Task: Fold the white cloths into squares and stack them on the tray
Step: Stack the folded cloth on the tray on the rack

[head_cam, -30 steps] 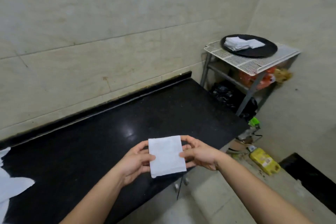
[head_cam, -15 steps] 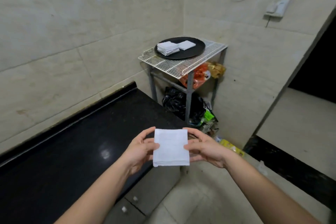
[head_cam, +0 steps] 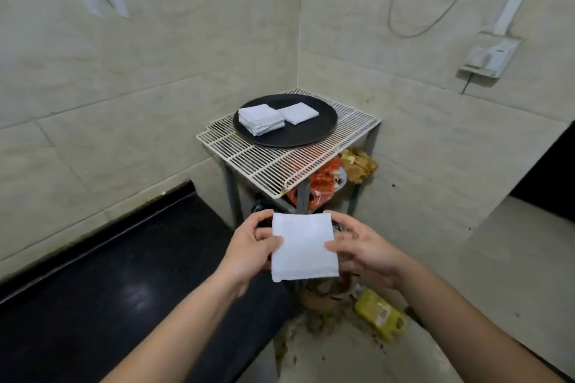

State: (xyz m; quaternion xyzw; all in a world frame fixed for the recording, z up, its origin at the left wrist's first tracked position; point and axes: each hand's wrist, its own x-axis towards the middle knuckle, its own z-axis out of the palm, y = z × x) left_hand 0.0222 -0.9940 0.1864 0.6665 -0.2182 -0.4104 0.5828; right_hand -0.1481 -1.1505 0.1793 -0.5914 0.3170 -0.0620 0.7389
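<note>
- Two hands hold one folded white cloth in mid-air, over the end of the black counter.
- Grip, left hand: thumb on the cloth's left edge, fingers curled behind, pinching it.
- Grip, right hand: thumb on the right edge, pinching likewise.
- Round black tray sits on the wire rack in the corner, well apart from the hands.
- On tray: stack of folded cloths at left, single folded square just beside it.
- Yellow packet on the floor.

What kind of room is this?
Probably a back kitchen or utility corner: tiled walls, a black stone counter, and a wire rack holding a round black tray of folded white cloths.
</note>
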